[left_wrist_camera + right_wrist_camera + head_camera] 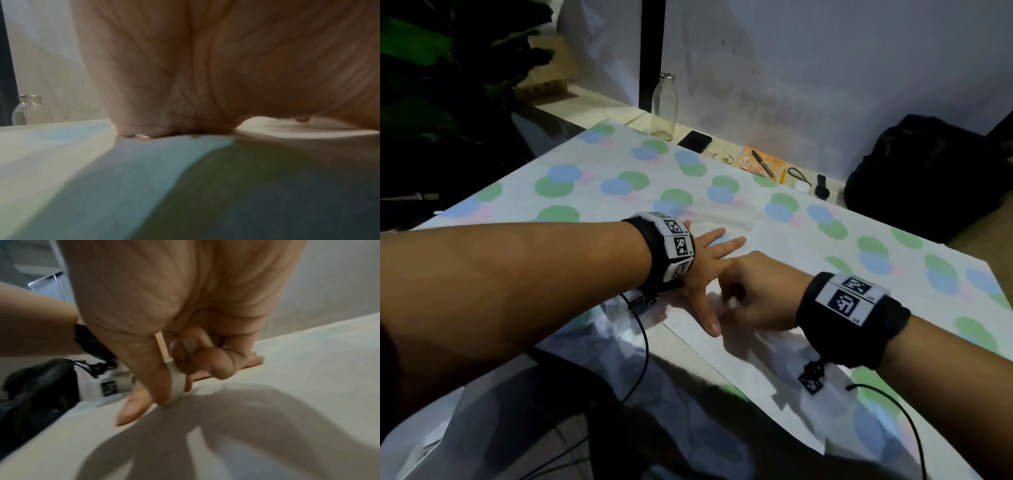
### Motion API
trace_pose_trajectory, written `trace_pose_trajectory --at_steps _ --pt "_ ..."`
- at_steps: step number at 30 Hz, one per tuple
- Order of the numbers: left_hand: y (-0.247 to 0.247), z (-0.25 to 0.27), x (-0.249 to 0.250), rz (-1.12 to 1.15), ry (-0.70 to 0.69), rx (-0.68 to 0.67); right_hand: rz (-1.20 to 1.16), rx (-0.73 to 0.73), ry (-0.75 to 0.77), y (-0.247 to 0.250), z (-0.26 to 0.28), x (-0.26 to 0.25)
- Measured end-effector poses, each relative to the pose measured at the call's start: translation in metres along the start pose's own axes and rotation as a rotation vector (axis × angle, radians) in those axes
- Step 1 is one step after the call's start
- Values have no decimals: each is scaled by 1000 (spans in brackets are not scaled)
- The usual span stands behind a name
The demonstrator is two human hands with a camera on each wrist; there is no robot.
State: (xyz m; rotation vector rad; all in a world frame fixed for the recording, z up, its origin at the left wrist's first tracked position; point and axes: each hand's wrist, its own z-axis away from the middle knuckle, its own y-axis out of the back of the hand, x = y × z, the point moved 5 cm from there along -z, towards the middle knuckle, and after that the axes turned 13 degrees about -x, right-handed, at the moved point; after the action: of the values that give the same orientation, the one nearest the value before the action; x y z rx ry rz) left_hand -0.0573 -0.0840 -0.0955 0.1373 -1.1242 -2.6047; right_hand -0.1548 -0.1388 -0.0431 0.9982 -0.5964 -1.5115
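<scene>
One sheet of wrapping paper (722, 192) spread flat, worked at its near edge.
Flat left hand (698, 274), fingers wide, pins it; right hand (760, 291) pinches white strip (174, 386); best keep sheet pinned, strip taut.

Behind the left hand (702, 270) and the right hand (760, 294), black fabric wristbands (887, 329) are worn, faced with white panels (846, 303) printed in black square codes; thin black cables (644, 342), apparently plugged beneath, are trailed from each
</scene>
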Motion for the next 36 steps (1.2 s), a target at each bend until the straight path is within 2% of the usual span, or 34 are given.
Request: trace_pose_trajectory --at_steps 4,9,13,15,17,19,22,23,27,28,32,33,36 --pt "-5 -7 -3 -22 3 39 -59 145 -161 26 -10 32" --pt "2 -1 -1 17 17 1 -1 -52 24 3 -6 -15" --pt "0 -5 0 -18 31 -35 -26 119 -152 27 -17 22" --pt "0 -2 0 -20 28 -38 -56 117 -147 20 -17 22" --pt "-1 0 0 -8 16 -21 -38 42 -69 6 -11 7" --pt "-2 0 1 -7 -2 16 -36 13 -75 4 -8 9" --pt "-4 -6 -2 -16 9 15 -87 162 -225 25 -14 36" --pt "-3 -7 -3 -12 15 4 -105 180 -233 27 -16 38" --pt "0 -2 0 -4 23 -10 -75 17 -75 2 -7 3" --pt "1 -1 1 0 23 -6 -73 2 -75 -1 -5 1" --pt "-2 -5 -1 -13 16 10 -136 202 -290 27 -15 39" --pt "-2 -5 -2 -16 21 8 -149 213 -297 27 -17 41" --pt "0 -2 1 -29 26 -3 -145 93 -170 7 -12 14"
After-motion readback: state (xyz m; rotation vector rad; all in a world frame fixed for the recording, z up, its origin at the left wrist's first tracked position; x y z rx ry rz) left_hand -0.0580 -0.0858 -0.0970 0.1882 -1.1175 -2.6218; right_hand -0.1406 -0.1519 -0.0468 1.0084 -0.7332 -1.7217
